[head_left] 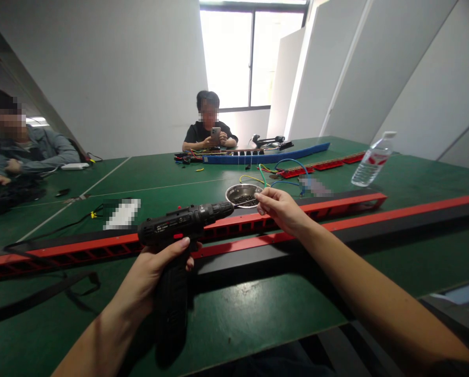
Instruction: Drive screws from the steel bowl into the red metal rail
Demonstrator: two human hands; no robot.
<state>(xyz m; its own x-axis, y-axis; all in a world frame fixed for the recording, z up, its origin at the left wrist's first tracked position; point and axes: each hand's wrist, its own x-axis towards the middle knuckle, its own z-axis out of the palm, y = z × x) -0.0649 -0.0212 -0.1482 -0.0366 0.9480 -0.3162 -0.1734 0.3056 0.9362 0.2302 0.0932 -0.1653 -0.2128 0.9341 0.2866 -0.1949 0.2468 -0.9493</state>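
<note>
A black cordless drill (175,225) points to the right, gripped around its handle by my left hand (159,264). From its chuck a thin bit (245,202) runs out to the fingertips of my right hand (277,207). Those fingers are pinched together at the bit's tip; whatever small thing may be between them is hidden. Just behind, a round metal bowl (228,197) holds many small dark pieces that look like screws. Under and beyond my hands, two long red and black strips (338,205) (391,217) with rectangular openings lie across the green table.
A water bottle (371,159) stands at the right. Blue, green and yellow wires (263,175) lie beside red strip parts (324,166). Farther back is a long blue strip (265,157). One person (208,131) holds a phone across the table; another (33,146) sits at the left. A black strap (41,298) lies front left.
</note>
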